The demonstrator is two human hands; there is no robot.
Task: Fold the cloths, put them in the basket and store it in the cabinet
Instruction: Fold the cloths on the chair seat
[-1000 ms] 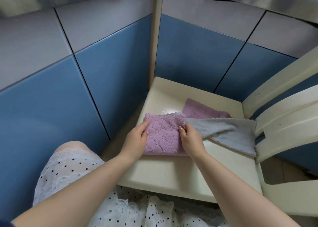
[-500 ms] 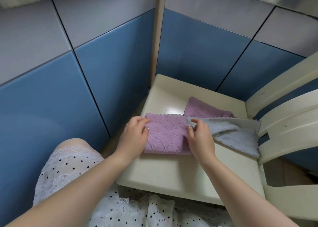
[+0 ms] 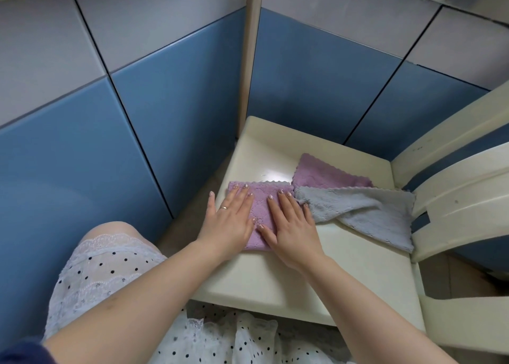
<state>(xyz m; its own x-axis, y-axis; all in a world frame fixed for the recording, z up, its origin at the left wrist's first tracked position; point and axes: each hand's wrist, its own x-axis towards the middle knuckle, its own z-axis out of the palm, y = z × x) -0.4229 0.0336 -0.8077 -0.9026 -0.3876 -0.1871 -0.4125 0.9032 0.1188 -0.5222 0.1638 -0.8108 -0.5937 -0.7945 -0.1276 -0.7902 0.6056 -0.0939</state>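
On our left stand the blue cabinet doors [image 3: 132, 121], all closed, which we judge to be where the basket must finally go; no basket shows in this view. Next comes our left hand [image 3: 230, 220], its grip spread flat with straight fingers pressing the left half of the folded purple cloth [image 3: 260, 201], which lies on the cream chair seat [image 3: 275, 278] serving us as a work surface. Beside it our right hand [image 3: 292, 226] lies just as flat, grip spread, on the cloth's right half, its outer fingers touching the edge of the grey cloth [image 3: 366, 212]. We hold both palms down like this, we judge, to smooth the fold and set the crease so the small square keeps its shape when lifted. Further right, a second purple cloth [image 3: 322, 174] lies partly under the grey one, both loose and unfolded, the grey one draping toward the chair back [image 3: 454, 195]. They wait there within easy reach, so we take it folding is at an early stage, with two cloths to go before any basket work.
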